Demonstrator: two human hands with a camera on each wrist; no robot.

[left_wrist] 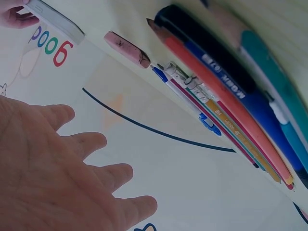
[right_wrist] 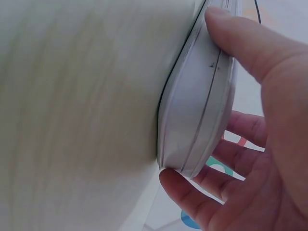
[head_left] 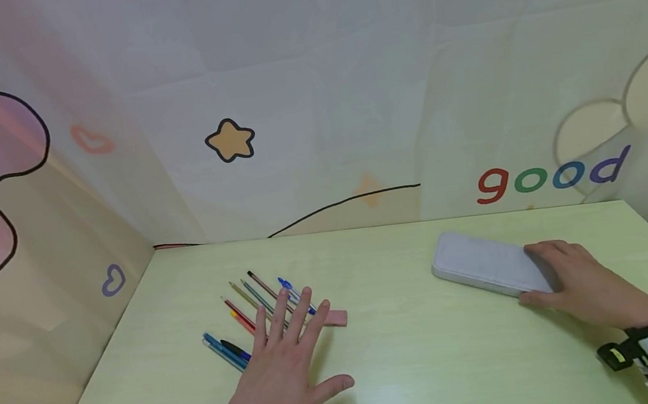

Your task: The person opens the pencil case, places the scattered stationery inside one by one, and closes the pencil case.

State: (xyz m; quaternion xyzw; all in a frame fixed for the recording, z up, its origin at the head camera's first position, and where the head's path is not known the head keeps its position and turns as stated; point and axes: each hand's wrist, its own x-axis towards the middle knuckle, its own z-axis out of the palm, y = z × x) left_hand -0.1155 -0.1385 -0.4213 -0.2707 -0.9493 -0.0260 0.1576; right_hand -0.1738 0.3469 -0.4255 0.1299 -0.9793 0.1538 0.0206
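My left hand (head_left: 288, 377) is spread flat with its fingers straight and apart, above the near ends of a loose group of pens and pencils. Several pencils (head_left: 257, 294), a blue-tipped pen (head_left: 285, 284) and a pink eraser (head_left: 337, 318) show beyond its fingertips. Blue and black pens (head_left: 225, 352) lie to its left, partly covered. At the right, my right hand (head_left: 584, 287) grips the near right end of a pale grey pencil case (head_left: 482, 263). In the right wrist view the thumb lies along one side of the case (right_wrist: 192, 106), fingers curled around the other; a seam runs along its edge.
The light wooden table (head_left: 401, 369) spans between both hands. A printed cloth backdrop (head_left: 314, 128) with a star, hearts and the word "good" rises behind it and along the sides.
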